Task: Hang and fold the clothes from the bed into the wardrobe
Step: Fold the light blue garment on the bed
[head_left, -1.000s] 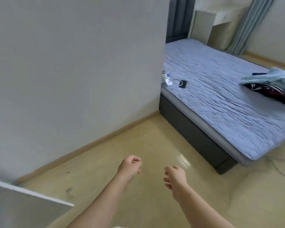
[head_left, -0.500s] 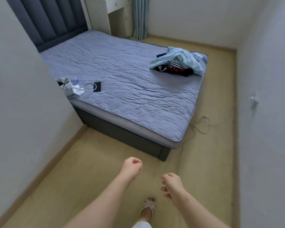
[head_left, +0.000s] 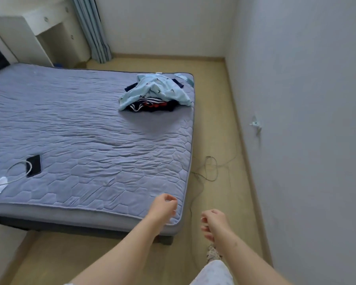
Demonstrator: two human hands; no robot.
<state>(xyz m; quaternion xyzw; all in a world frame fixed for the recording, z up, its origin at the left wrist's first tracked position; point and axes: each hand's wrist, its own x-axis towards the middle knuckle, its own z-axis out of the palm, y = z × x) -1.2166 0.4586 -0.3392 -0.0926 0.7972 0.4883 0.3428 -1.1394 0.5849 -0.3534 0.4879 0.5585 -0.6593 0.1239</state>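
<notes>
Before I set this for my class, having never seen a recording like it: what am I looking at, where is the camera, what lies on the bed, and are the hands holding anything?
There is no machine here. A person wears a wide-angle camera on the head, so the single picture looks forward and down past their own forearms. The left hand hangs over the near corner of the bed. The right hand hangs over the floor beside it. Both hands have loosely curled fingers and hold nothing. Two things to note lie on the bed. A pile of clothes sits near the far right corner, with light blue cloth on top of dark and striped pieces. A dark phone lies near the left edge. The wardrobe is not in view.
</notes>
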